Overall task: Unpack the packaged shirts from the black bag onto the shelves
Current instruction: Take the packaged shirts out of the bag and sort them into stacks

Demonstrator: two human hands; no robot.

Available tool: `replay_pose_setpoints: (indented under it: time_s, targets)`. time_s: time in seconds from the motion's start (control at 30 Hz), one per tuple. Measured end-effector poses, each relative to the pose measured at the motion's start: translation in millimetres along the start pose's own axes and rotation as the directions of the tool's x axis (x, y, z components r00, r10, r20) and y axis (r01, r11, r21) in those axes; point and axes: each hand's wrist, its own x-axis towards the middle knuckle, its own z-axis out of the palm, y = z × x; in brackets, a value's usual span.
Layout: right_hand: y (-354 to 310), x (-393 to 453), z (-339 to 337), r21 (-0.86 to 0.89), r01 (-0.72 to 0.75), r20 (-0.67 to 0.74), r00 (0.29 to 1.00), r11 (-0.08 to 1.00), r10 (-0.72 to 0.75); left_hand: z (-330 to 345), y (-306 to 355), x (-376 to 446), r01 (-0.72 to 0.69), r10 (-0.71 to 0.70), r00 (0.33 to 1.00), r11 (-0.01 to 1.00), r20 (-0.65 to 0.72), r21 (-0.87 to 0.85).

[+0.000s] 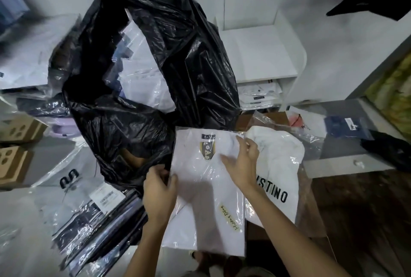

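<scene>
Holding a packaged white shirt just clear of the black bag, the left hand pinches its left edge while the right hand lies spread flat on top, likely steadying the slippery wrap. More packets fill the bag; white shelves stand behind, and other packets crowd the floor.

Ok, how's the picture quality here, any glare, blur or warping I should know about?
Head view: glare streaks the plastic wrap on the white packaged shirt that both hands hold, left hand at its edge, right hand on top; the black bag shines in patches while its inside is dark; the left edge and the stacks there are blurred; the wide lens bends the white shelves.
</scene>
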Motion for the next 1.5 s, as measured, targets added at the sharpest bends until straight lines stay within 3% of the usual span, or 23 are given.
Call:
replay_pose_setpoints:
  time_s: [0.1,0.27,0.37,0.47,0.6,0.7,0.8,1.0,1.17,1.3,1.43,1.5]
  targets:
    - [-41.7,25.3,-3.5,0.071,0.156,-0.041,0.987,0.985,-0.153,-20.3,42.9,10.1,-0.11,0.106,0.99,0.993,-0.097,-0.041]
    - [-143.3,65.3,10.1,0.231,0.394,0.156,0.888,0.89,-0.434,-48.6,107.0,82.9,-0.404,0.389,0.913,0.904,-0.121,-0.142]
    - [-199.9,85.8,30.3,0.283,0.37,0.324,0.831,0.885,-0.452,-61.2,134.0,134.9,-0.462,0.459,0.887,0.884,-0.059,-0.075]
    - [-230.4,109.3,48.0,0.196,0.37,0.428,0.801,0.908,-0.418,-69.4,141.6,181.3,-0.445,0.445,0.896,0.895,0.001,0.024]
    - [-229.2,141.3,32.8,0.057,0.314,0.33,0.89,0.948,-0.314,-76.7,125.5,230.4,-0.366,0.363,0.93,0.91,0.048,0.195]
    - [-209.6,159.2,2.8,-0.001,0.241,0.179,0.955,0.971,-0.237,-74.8,123.0,251.4,-0.51,0.472,0.86,0.798,0.195,0.32]
    - [-189.0,168.4,-24.9,-0.09,0.204,0.124,0.974,0.975,-0.192,-63.7,134.4,256.7,-0.607,0.486,0.795,0.628,0.364,0.487]
    - [-176.1,172.0,-49.4,-0.134,0.19,0.04,0.982,0.973,-0.186,-34.2,162.7,269.4,-0.652,0.475,0.754,0.454,0.455,0.607]
    - [-179.8,165.5,-36.9,-0.205,0.175,0.114,0.981,0.963,-0.154,-9.2,173.9,261.8,-0.697,0.432,0.689,0.174,0.583,0.696]
    - [-177.4,165.9,-18.6,-0.274,0.209,0.188,0.969,0.939,-0.161,-9.6,173.8,258.6,-0.691,0.459,0.665,0.08,0.589,0.718]
    - [-184.2,157.6,-13.9,-0.346,0.219,0.222,0.964,0.912,-0.147,-13.6,162.2,248.0,-0.611,0.444,0.691,-0.062,0.57,0.789]
    - [-183.1,154.2,-13.7,-0.372,0.234,0.234,0.96,0.898,-0.153,-16.2,158.1,248.1,-0.613,0.482,0.675,-0.056,0.559,0.788]
